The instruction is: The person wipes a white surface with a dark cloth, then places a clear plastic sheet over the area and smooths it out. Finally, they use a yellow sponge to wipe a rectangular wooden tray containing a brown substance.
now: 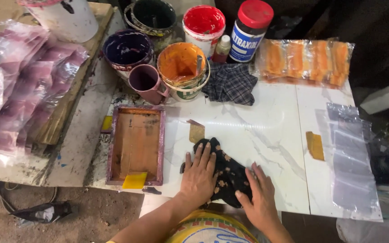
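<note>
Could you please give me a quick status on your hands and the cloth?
Left hand flat on the dark patterned cloth. Right hand pressing its near edge. Cloth on the white table. Wooden screen frame alongside, apart.

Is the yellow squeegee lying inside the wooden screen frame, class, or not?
Yes: the yellow squeegee lies at the near edge inside the wooden screen frame, left of the left hand pressing the dark cloth.

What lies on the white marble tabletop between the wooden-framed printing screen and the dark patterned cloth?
In the head view, a small tan card piece lies between printing screen and cloth.
</note>
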